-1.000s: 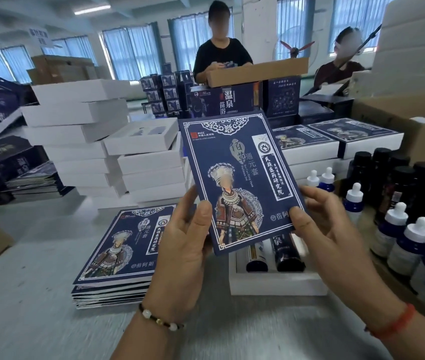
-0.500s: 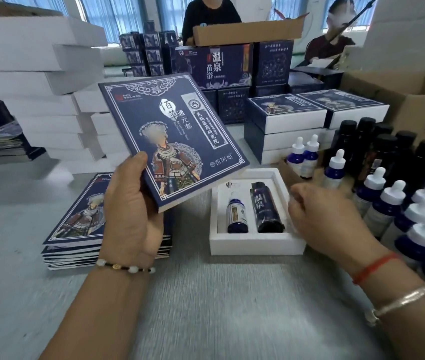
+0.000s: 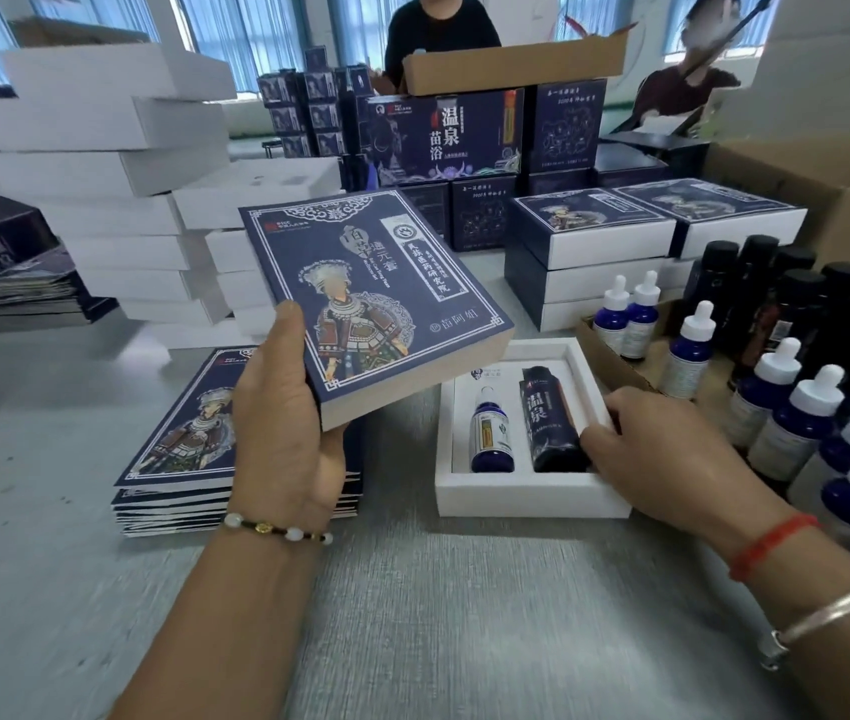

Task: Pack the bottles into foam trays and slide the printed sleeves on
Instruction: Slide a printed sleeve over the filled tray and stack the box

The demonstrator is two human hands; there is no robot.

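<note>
My left hand grips a dark blue printed sleeve, opened into a box shape and held tilted above the table. A white foam tray lies on the table to its right. In the tray sit a small blue bottle and a taller black bottle. My right hand rests at the tray's right edge, its fingers curled over the rim beside the black bottle.
A stack of flat printed sleeves lies left of the tray. Blue dropper bottles and black bottles crowd the right side. Sleeved finished boxes and stacked white foam trays stand behind. Two people work at the far side.
My right hand let go of the sleeve and came down to the tray's right edge. My left hand carried the sleeve leftwards and lower, uncovering the tray.
</note>
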